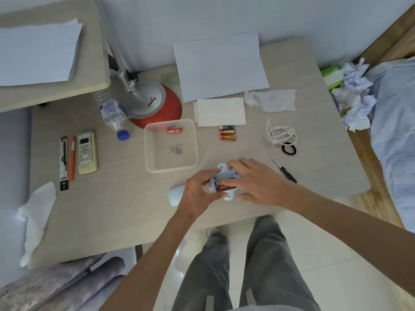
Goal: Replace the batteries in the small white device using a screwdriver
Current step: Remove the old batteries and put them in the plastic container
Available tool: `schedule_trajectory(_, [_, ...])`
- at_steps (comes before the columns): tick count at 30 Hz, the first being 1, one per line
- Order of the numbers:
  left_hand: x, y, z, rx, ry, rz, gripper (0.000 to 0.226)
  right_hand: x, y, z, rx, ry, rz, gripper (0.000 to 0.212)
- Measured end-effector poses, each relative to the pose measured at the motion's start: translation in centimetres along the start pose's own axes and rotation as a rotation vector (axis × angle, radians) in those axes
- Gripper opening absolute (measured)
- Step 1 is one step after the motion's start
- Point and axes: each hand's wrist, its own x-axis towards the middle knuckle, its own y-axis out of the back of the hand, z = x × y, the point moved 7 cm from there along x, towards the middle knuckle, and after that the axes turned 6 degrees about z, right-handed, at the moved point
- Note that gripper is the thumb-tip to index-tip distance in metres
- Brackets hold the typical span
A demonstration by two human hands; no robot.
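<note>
The small white device (222,170) lies near the table's front edge with its battery bay open upward and a red battery (225,188) showing inside. My left hand (198,191) grips its left end. My right hand (251,179) rests over its right side, fingers pressing at the battery in the bay. A white cover piece (176,195) lies just left of my left hand. The black screwdriver (284,169) lies on the table to the right. Three loose batteries (227,132) sit behind the device. A clear tray (171,145) holds one red battery (174,131) and small parts.
A red-based lamp (152,104), a water bottle (111,113), a remote (86,152) and pens (71,158) stand to the left. Paper sheets (220,66), tissues (221,111), a white cable (280,133) and a black hair tie (289,148) lie behind and right.
</note>
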Motion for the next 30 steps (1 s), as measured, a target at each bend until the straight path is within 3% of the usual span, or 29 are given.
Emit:
schedule_trajectory(8, [0.5,-0.4,-0.2,-0.084,0.039,-0.053,0.08,1.6,0.3,0.7,-0.065,0.147,-0.12,0.085])
schedule_trajectory(18, [0.9,-1.0,0.2,-0.175,0.059,-0.111,0.077,3.0,0.3,1.3,-0.075,0.174,-0.413,0.071])
schedule_trajectory(24, [1.0,-1.1,0.3,-0.192,0.072,-0.133,0.078,3.0,-0.1,1.5,-0.06,0.16,-0.452,0.065])
schedule_trajectory(30, [1.0,-1.0,0.5,-0.194,0.065,-0.135,0.077,2.2,-0.3,1.7,-0.025,0.197,-0.352,0.071])
